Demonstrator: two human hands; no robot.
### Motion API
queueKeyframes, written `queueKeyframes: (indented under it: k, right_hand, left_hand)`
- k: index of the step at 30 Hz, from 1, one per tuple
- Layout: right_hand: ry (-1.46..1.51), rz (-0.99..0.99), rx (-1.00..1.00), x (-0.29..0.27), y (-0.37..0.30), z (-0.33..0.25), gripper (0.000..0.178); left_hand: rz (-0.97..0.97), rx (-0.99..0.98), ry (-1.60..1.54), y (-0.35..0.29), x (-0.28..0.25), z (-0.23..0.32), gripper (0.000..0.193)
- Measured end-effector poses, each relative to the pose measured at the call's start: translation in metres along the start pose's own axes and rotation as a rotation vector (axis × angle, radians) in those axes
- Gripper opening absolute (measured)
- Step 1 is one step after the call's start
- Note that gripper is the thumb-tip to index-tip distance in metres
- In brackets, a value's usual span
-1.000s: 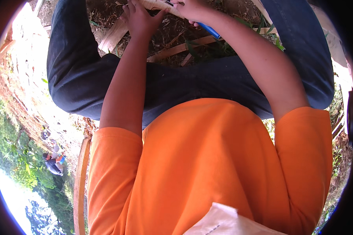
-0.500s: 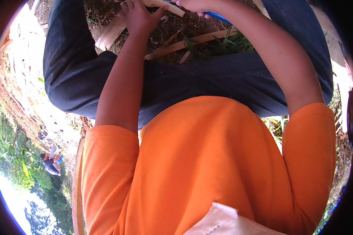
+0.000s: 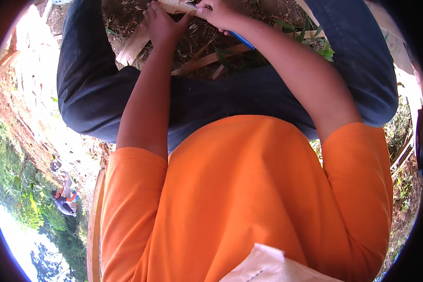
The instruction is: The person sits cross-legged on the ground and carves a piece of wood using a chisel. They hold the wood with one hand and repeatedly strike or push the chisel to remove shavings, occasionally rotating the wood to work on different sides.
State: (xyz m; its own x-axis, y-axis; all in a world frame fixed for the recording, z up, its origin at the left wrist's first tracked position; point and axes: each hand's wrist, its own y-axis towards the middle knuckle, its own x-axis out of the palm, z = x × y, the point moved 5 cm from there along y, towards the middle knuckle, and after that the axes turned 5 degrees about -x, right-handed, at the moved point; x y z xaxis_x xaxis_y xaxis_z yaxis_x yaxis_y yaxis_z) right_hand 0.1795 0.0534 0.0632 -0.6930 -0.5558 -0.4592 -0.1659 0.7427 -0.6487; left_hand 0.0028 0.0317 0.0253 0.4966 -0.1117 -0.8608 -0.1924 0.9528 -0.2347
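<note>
At the top edge, my left hand (image 3: 164, 26) is closed on a pale piece of wood (image 3: 175, 6), its thumb pressed near the wood's lower side. My right hand (image 3: 222, 15) grips a tool with a blue handle (image 3: 242, 41), whose butt end sticks out below the fist toward my lap. The fist lies against the right end of the wood. A bit of greyish metal shows between the hands, but the tool's working end is too small and partly hidden to name.
Between my legs in dark trousers (image 3: 87, 89), a flat board (image 3: 133, 46) and a wooden strip (image 3: 207, 62) lie on soil with shavings and green leaves (image 3: 325, 50). Another person (image 3: 65, 202) is far off at the left, near trees.
My right hand has moved left and slightly down with the blue-handled tool, closer to my left hand. My left hand has stayed nearly in place on the wood.
</note>
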Motion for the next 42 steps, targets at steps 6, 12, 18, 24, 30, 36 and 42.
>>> queueKeyframes:
  k: [6,12,18,24,30,36,42]
  right_hand:
    - [-0.175,-0.308,-0.01,-0.027,0.018,-0.014,0.03]
    - [-0.307,-0.475,0.039,-0.04,0.039,-0.009,0.028]
    - [-0.23,-0.428,0.072,-0.039,0.033,-0.003,0.023]
    - [-0.154,-0.184,0.088,-0.015,0.006,-0.004,0.022]
    - [-0.118,-0.189,0.036,-0.015,-0.001,0.003,0.024]
    - [-0.212,-0.434,-0.038,-0.034,0.024,-0.002,0.029]
    - [-0.26,-0.443,0.006,-0.039,0.021,-0.014,0.028]
  left_hand:
    - [-0.044,-0.006,0.012,0.002,-0.001,-0.006,0.12]
    - [-0.031,0.05,-0.019,0.004,0.003,-0.004,0.119]
    - [-0.066,0.056,-0.008,0.002,0.001,0.003,0.118]
    - [-0.067,0.044,-0.045,0.006,0.007,-0.008,0.119]
    - [-0.066,0.016,-0.026,0.007,0.006,-0.007,0.122]
    - [-0.1,0.033,0.014,0.011,0.003,-0.006,0.122]
    - [-0.055,0.067,0.05,0.007,0.009,-0.008,0.12]
